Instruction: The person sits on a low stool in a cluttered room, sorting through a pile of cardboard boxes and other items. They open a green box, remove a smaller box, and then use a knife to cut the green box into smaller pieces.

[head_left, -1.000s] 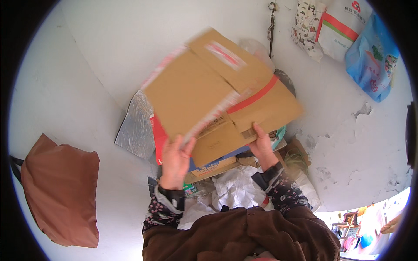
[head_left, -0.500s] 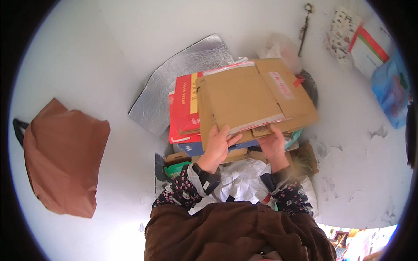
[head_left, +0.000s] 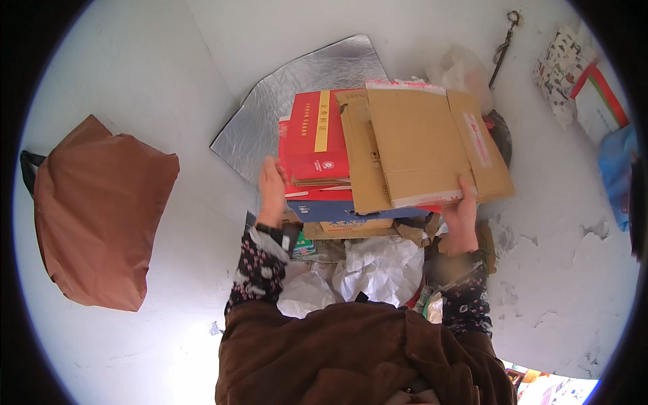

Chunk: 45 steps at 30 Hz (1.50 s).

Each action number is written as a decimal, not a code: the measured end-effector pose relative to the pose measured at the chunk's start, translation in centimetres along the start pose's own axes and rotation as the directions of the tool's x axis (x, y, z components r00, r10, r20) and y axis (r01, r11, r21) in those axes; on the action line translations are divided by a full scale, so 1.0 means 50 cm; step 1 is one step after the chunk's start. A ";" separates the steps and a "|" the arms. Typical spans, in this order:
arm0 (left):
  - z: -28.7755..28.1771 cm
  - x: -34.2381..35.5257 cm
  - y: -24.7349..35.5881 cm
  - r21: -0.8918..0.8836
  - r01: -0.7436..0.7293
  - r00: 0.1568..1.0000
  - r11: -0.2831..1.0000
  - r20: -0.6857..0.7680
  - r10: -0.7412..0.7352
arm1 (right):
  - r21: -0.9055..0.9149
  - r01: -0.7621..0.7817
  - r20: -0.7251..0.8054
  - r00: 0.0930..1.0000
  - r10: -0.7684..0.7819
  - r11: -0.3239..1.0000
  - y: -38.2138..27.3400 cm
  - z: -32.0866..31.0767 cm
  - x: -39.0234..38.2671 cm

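Observation:
My right hand (head_left: 461, 219) grips the front edge of a flattened brown cardboard box (head_left: 417, 145), thumb on top and other fingers mostly underneath. The cardboard rests on a stack with red cardboard (head_left: 306, 133) and a blue piece (head_left: 317, 210) below. At the stack's left edge, my left hand (head_left: 273, 192) is raised, fingers loosely bent and apart. A silver foil sheet (head_left: 250, 135) leans behind the pile. Crumpled white bags (head_left: 378, 270) lie beneath it.
A brown bag (head_left: 104, 216) hangs on the left wall. Cloth and plastic bags (head_left: 617, 175) hang at upper right, near a metal chain (head_left: 503, 47). A cluttered bright area (head_left: 553, 388) shows at lower right.
The brown cardboard has been lowered and shifted right onto the pile, uncovering red cardboard and foil. My left hand has left its front edge and moved to the stack's left side.

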State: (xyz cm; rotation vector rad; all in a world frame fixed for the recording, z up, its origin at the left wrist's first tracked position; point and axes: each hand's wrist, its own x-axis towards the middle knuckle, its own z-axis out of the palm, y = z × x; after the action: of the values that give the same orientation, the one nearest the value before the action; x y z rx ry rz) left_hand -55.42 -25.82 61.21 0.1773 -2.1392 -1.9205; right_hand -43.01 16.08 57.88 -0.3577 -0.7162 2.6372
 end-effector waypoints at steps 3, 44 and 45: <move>-0.021 0.132 -0.100 0.046 0.282 0.959 0.958 0.030 -0.284 | -0.012 0.002 -0.017 1.000 -0.002 1.000 -0.008 -0.010 0.011; -0.196 0.132 0.173 -0.716 0.232 0.972 0.659 0.191 -0.135 | 0.032 0.253 -0.042 0.967 -0.252 0.967 -0.060 0.023 -0.011; -0.191 0.127 0.188 -0.725 0.218 0.975 0.654 0.190 -0.115 | 0.023 0.209 -0.077 0.975 -0.207 0.978 -0.034 0.026 0.003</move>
State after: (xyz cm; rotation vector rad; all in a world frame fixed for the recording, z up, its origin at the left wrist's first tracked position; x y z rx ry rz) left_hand -58.12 -35.52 72.07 0.0859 -1.2359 -2.8097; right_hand -43.09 16.93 59.85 -0.3500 -0.6502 2.4220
